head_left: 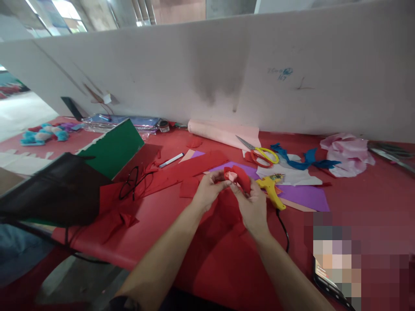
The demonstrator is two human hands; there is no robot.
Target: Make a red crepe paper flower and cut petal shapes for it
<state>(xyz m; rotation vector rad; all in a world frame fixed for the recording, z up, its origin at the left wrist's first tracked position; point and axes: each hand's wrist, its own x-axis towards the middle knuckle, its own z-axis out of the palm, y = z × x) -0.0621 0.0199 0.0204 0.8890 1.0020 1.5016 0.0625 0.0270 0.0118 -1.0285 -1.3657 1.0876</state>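
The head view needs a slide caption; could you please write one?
Left hand and right hand hold a red-and-pink bundle over a table, glue gun and scissors nearby.

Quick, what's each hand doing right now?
Left hand: closed, pinching the red-and-pink craft piece.
Right hand: closed, holding the other side of that same piece.

the fingers (pixel 239 194) hide part of the red piece (pixel 244 178), perhaps felt.
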